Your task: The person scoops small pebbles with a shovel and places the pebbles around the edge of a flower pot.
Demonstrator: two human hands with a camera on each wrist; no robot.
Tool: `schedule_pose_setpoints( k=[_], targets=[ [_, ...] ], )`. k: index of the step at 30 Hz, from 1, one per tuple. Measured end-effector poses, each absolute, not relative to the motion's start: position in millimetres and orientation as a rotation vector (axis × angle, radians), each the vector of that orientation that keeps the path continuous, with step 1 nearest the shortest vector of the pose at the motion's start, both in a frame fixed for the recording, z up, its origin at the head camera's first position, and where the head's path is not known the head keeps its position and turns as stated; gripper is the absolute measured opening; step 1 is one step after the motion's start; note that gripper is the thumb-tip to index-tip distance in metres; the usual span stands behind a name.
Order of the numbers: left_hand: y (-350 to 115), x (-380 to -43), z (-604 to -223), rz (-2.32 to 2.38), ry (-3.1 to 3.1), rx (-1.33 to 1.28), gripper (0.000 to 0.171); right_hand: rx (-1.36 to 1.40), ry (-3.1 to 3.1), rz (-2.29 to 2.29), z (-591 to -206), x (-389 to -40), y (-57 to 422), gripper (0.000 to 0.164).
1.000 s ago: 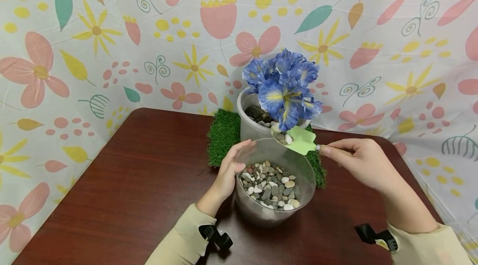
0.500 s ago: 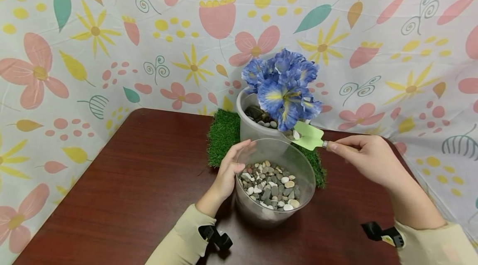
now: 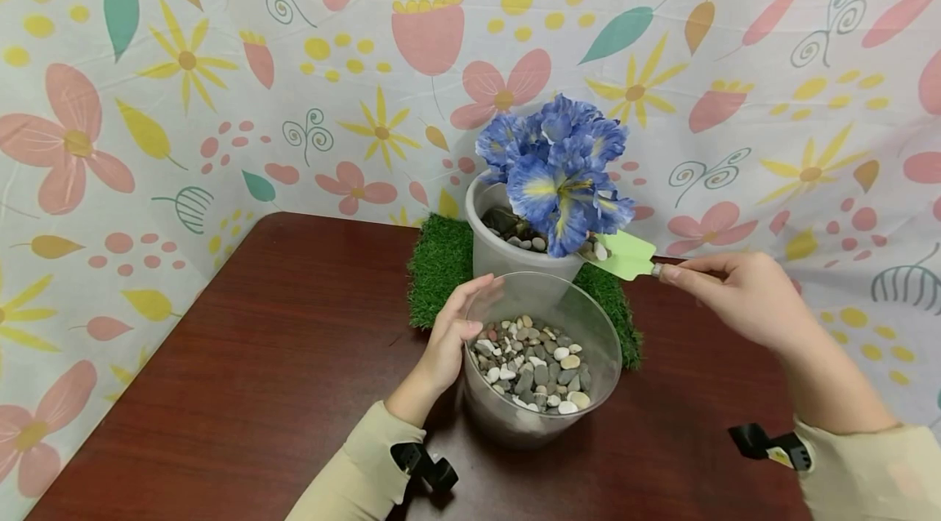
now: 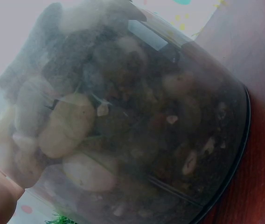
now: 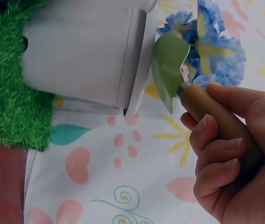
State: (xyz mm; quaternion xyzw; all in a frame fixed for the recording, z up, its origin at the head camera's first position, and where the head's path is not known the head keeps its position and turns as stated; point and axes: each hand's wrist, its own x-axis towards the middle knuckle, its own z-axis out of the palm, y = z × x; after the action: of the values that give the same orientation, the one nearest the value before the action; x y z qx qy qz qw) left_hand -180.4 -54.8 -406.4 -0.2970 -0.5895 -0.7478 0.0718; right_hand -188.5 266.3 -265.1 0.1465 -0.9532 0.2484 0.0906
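My right hand [image 3: 742, 296] grips the wooden handle of a small green garden trowel [image 3: 627, 256]. A few pebbles [image 3: 599, 250] lie on its blade, which is at the right rim of a white flowerpot [image 3: 500, 258]. In the right wrist view the fingers curl round the handle [image 5: 221, 121]. Blue artificial flowers [image 3: 562, 178] rise from the pot and hide part of the stones in it. My left hand [image 3: 441, 349] holds the left rim of a clear plastic bucket [image 3: 507, 423]. Mixed pebbles [image 3: 532, 362] fill its lower part; their blurred shapes show through the wall in the left wrist view.
The pot stands on a green artificial grass mat [image 3: 441, 272], right behind the bucket. Both are on a dark red-brown wooden table [image 3: 279, 358]. A floral cloth [image 3: 353, 55] hangs close behind the table's back edge.
My right hand has moved the trowel to the right and slightly back, from over the pot's front rim to its right rim. The left hand and the bucket stay where they were.
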Motion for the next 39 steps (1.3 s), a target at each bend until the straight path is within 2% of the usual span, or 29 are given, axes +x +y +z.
schedule_pose_setpoints(
  k=[4, 39],
  targets=[
    [-55, -180, -404, -2.249, -1.763, -0.900, 0.062, 0.431, -2.805, 0.701, -262, -193, 269, 0.023],
    [-55, -179, -405, -2.247, -1.775, -0.879, 0.063, 0.302, -2.941, 0.483, -235, -215, 276, 0.043]
  ],
)
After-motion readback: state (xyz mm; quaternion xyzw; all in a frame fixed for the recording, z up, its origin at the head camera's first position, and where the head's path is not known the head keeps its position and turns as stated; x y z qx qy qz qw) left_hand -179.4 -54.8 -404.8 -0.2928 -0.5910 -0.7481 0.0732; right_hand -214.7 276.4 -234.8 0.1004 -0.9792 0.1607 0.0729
